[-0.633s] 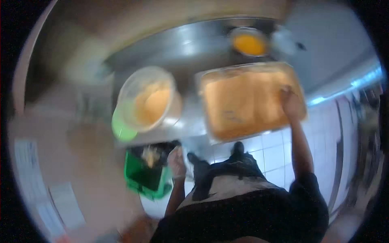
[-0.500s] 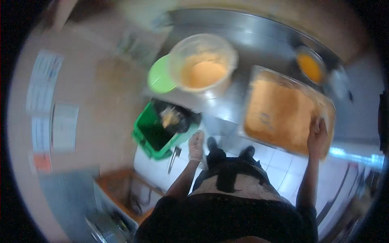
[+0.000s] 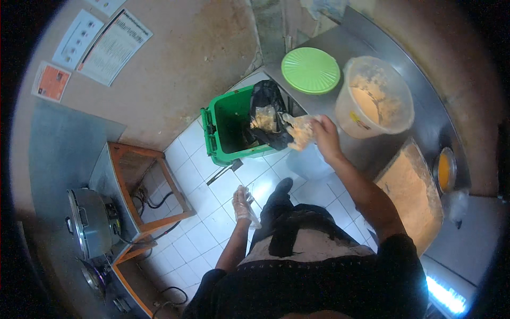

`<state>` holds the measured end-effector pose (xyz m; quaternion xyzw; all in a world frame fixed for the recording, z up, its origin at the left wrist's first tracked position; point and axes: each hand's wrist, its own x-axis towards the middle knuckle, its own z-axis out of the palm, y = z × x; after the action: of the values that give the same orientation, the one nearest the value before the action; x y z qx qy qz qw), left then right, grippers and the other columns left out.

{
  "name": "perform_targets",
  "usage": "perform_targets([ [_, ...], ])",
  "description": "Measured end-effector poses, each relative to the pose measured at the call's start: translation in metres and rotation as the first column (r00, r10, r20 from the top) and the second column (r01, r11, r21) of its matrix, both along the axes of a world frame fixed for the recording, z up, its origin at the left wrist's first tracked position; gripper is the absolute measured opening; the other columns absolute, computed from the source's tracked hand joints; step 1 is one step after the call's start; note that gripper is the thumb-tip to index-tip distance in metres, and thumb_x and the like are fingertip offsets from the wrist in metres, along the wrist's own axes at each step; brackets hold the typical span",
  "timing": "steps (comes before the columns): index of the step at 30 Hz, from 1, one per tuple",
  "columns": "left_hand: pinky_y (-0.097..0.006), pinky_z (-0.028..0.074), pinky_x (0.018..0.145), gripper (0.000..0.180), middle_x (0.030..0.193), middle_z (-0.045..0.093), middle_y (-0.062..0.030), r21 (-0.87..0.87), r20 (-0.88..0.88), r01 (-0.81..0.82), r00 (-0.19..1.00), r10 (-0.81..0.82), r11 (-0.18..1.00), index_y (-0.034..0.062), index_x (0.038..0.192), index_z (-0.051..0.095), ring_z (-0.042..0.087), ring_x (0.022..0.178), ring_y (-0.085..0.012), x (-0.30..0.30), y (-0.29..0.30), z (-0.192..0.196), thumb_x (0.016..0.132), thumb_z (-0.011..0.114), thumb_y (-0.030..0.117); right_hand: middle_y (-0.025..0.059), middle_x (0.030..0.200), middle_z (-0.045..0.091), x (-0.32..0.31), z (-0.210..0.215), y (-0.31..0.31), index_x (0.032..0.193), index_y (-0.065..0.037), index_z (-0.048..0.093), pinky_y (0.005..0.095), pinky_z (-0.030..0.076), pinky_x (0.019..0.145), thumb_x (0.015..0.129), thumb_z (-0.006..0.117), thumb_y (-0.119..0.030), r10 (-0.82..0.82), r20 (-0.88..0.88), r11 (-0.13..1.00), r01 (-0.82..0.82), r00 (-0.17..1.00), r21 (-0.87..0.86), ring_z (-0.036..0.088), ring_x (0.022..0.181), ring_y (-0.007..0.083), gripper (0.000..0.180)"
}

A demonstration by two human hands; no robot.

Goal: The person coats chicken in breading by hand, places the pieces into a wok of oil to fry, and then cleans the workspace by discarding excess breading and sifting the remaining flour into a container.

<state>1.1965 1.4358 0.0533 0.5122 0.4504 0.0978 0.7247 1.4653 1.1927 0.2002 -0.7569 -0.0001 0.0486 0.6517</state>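
My right hand [image 3: 326, 137] is closed on a crumpled clear plastic glove [image 3: 302, 131] caked with pale orange flour. It hangs at the near right edge of a green bin [image 3: 226, 154], whose black liner [image 3: 267, 97] bunches over the right side. Inside the liner lies some crumb-covered clear plastic [image 3: 264, 118]. My left hand [image 3: 242, 204], in a loose clear plastic glove, is low over the floor, its fingers loosely bent and apart, with nothing visible in them.
On the steel counter [image 3: 324, 42] are a green lid [image 3: 311, 70], a translucent tub [image 3: 396, 114] of orange flour and a flour-filled tray [image 3: 411, 191]. A bowl [image 3: 446, 169] of yellow contents is beyond the tray. An orange-framed stand [image 3: 175, 212] and a pot [image 3: 90, 223] are at left.
My right hand has moved left from the tray to the bin, holding the floury glove. The view has turned left, and my left hand still hangs by the bin.
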Motion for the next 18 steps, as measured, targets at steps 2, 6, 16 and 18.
perform_targets([
  [2, -0.037, 0.048, 0.073, 0.057, 0.106, 0.058, -0.0074, 0.008, -0.033, -0.087, 0.996, 0.087, 0.996, 0.0062, 0.117, 0.054, 0.055, 0.089, -0.0211, -0.002, 0.014, 0.005, 0.085, 0.062, 0.052, 0.0106, 0.076, 0.063, 0.033, -0.053, 0.043, 0.087, 0.000, 0.061, 0.0332, 0.046, 0.066, 0.088, 0.058, -0.019, -0.004, 0.035, 0.997, 0.007, 0.999, -0.077, 0.060, 0.071, 0.0190, 0.020],
  [6, -0.034, 0.049, 0.072, 0.043, 0.098, 0.061, -0.0061, 0.087, -0.073, -0.050, 0.996, 0.057, 0.995, 0.0052, 0.111, 0.057, 0.056, 0.086, -0.0184, 0.023, 0.050, -0.014, 0.089, 0.062, 0.042, 0.0120, 0.071, 0.062, 0.087, -0.128, 0.109, 0.081, 0.000, 0.062, 0.0351, 0.046, 0.062, 0.084, 0.061, -0.022, 0.041, -0.074, 0.967, -0.059, 0.996, -0.248, 0.060, 0.065, 0.0219, 0.021],
  [16, -0.041, 0.049, 0.088, 0.044, 0.108, 0.065, -0.0183, 0.409, -0.730, 0.828, 0.549, -0.408, 0.384, 0.0055, 0.103, 0.068, 0.063, 0.102, -0.0314, 0.295, 0.090, -0.105, 0.087, 0.060, 0.046, 0.0138, 0.072, 0.062, 0.137, -0.294, 0.186, 0.084, 0.000, 0.061, 0.0398, 0.045, 0.062, 0.084, 0.063, -0.025, 0.145, -0.133, 0.856, -0.192, 0.980, -0.480, 0.059, 0.064, 0.0271, 0.025],
  [18, -0.041, 0.050, 0.086, 0.048, 0.110, 0.065, -0.0178, 0.252, -0.813, 0.877, 0.422, -0.401, 0.410, 0.0056, 0.103, 0.068, 0.063, 0.104, -0.0306, 0.330, 0.090, -0.153, 0.084, 0.061, 0.049, 0.0149, 0.080, 0.064, 0.130, -0.302, 0.190, 0.086, -0.001, 0.061, 0.0414, 0.047, 0.066, 0.084, 0.065, -0.028, 0.115, -0.255, 0.861, -0.225, 0.960, -0.456, 0.062, 0.071, 0.0306, 0.028],
])
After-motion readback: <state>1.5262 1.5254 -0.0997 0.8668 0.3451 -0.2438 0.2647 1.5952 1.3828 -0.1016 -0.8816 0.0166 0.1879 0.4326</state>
